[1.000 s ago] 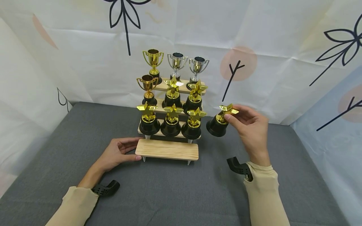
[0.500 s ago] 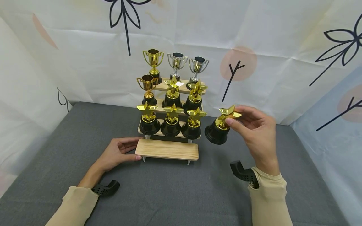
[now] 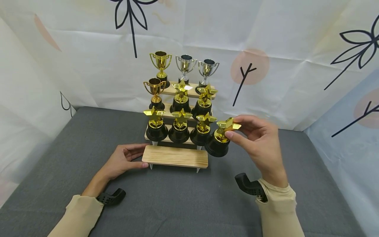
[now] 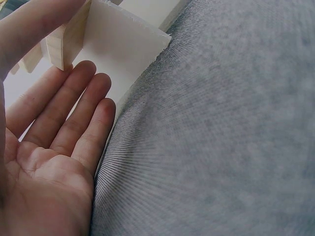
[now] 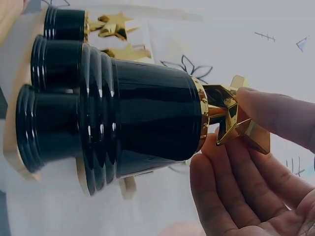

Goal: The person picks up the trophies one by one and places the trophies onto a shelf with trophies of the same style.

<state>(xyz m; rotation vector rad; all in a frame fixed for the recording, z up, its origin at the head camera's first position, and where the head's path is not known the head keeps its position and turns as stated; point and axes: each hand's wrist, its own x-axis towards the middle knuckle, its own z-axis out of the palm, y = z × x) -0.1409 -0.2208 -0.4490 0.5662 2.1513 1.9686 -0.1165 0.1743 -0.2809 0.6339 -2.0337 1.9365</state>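
In the head view, my right hand (image 3: pixel 260 144) pinches a gold star trophy (image 3: pixel 218 144) by its star, between thumb and fingers. Its black bell-shaped base hangs tilted at the right side of a tiered wooden display stand (image 3: pixel 174 156), in front of the rack's right end. In the right wrist view, the thumb presses one face of the gold star (image 5: pixel 231 115), with fingers behind it. At the stand's left end, my left hand (image 3: pixel 121 161) touches the lowest shelf with its thumb and fingertips. Its fingers (image 4: pixel 83 108) lie fairly straight in the left wrist view.
Three star trophies (image 3: pixel 179 131) line the second tier from the bottom. Above them stand a bronze-coloured cup (image 3: pixel 155 89) and two star trophies (image 3: pixel 204 102). The top tier bears a gold cup (image 3: pixel 161 62) and two silver cups (image 3: pixel 185 65). Grey cloth (image 3: pixel 177 204) covers the table.
My right hand has brought the held trophy lower and nearer, first slightly right, then left towards the stand. My left hand and the stand have stayed put.
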